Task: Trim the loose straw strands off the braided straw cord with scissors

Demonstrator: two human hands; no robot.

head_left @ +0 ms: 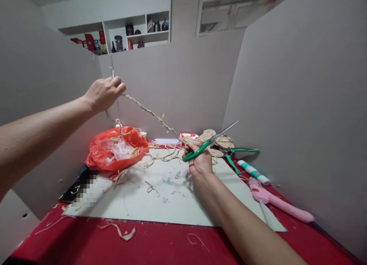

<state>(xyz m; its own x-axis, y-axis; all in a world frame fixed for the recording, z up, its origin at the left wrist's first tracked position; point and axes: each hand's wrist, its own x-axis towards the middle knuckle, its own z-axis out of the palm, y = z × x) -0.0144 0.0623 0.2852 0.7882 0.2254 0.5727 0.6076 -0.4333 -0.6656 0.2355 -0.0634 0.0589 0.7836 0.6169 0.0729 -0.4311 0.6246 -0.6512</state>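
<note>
A twisted straw cord [155, 115] slants down from my left hand [106, 92] to my right hand [200, 161]. My left hand is raised at the back wall, its fingers closed round the cord's upper end, close to a small white hook [112, 72]. Green-handled scissors [197, 150] rest in my right hand, their blades pointing up and right. Behind the scissors, the cord's lower end meets a coiled straw piece [189, 140]; whether my right fingers also grip it is hidden. Several woven straw rounds [207, 135] lie just beyond.
A red plastic bag [99, 158] with straw and clear plastic stands left on the white board [137, 207]. At the right lie green-handled pliers [246, 150], a green-and-white roll [254, 172] and a pink glue gun [283, 205]. Grey panels [301, 104] enclose the red tabletop [160, 242].
</note>
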